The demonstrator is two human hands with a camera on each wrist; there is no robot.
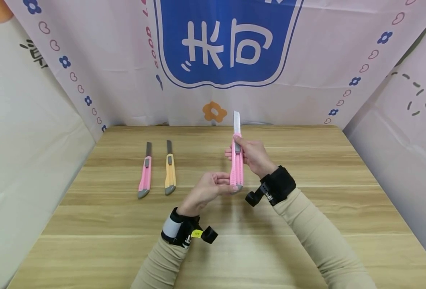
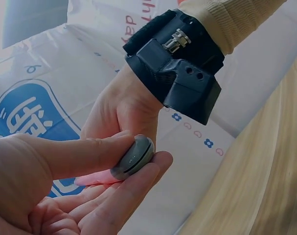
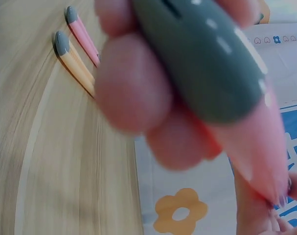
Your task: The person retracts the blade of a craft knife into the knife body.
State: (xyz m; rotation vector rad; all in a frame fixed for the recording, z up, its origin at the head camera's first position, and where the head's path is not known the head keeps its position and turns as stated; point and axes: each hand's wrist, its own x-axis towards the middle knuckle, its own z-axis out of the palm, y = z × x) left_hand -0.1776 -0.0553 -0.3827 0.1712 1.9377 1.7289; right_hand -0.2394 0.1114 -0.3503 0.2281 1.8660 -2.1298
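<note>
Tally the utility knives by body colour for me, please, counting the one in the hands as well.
Pink: 2, the held pink knife and the lying pink knife
Yellow: 1, the yellow knife
Total: 3

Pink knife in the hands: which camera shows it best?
The head view: it shows the pink knife nearly whole, blade out, with the left hand at its lower end and the right hand near the blade. The left wrist view shows mostly its gray end; the right wrist view, that end and some pink handle, blurred.
</note>
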